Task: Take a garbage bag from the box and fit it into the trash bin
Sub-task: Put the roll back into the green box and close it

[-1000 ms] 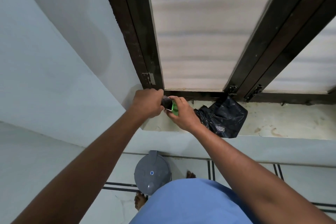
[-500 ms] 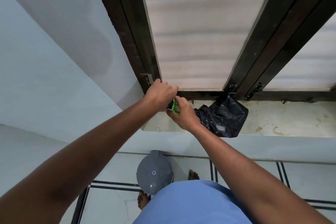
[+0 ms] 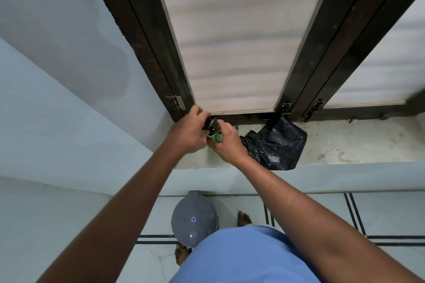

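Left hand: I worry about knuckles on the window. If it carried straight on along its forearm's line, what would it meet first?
Probably the dark window frame just beyond the left hand, which pinches black plastic at the green box; depth is unclear.

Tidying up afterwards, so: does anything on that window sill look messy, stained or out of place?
Yes. A crumpled black plastic bag lies loose on the pale stone window sill, its top tucked against the dark window frame. Brownish stains mark the sill to its right. The grey round lidded trash bin stands closed below.

A dark wooden window frame (image 3: 147, 53) with frosted glass panes (image 3: 232, 37) stood above a stained pale sill (image 3: 358, 145).
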A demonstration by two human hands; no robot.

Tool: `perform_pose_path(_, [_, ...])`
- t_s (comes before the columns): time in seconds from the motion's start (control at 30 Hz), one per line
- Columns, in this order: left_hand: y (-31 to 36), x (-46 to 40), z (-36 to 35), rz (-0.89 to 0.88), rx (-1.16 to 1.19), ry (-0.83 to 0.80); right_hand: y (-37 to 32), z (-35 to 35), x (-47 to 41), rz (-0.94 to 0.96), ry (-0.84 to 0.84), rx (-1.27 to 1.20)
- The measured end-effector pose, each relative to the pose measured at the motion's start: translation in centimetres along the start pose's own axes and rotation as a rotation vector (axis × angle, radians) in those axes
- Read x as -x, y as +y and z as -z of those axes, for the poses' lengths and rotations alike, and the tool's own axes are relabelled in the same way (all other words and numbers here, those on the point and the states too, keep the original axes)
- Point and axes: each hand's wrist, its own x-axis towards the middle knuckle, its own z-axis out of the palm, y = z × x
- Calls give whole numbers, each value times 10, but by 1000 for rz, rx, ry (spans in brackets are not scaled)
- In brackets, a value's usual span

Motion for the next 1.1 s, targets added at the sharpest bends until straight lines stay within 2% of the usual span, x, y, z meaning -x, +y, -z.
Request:
perform_pose_path(0.07, [-2, 6, -1, 5, 114, 152, 0, 2, 0, -6, 10, -14])
perform_pose_path(0.13, [0, 11, -4, 10, 104, 211, -2, 4, 2, -5, 6, 5])
perform_pose_path(0.27, [3, 12, -13, 68, 98, 224, -6, 4, 2, -3, -2, 19])
perform_pose_path(0.37, [-2, 8, -16, 92, 199, 223, -3, 2, 0, -7, 7, -29])
perform_pose_path(0.6, [-10, 3, -10, 226, 392, 81, -2, 2, -3, -21, 24, -45])
perform_pose_path(0.7, [-8, -3, -5, 288, 466, 120, 0, 3, -4, -17, 21, -36])
perform_pose_path(0.87, [-5, -10, -12, 243, 360, 162, 2, 2, -5, -6, 26, -54])
perform_pose_path(1.0, [-10, -17, -7, 168, 312, 62, 6, 3, -5, 0, 37, -56])
perform_pose_path(1.1, [-6, -23, 2, 101, 186, -23, 6, 4, -7, 5, 20, -25])
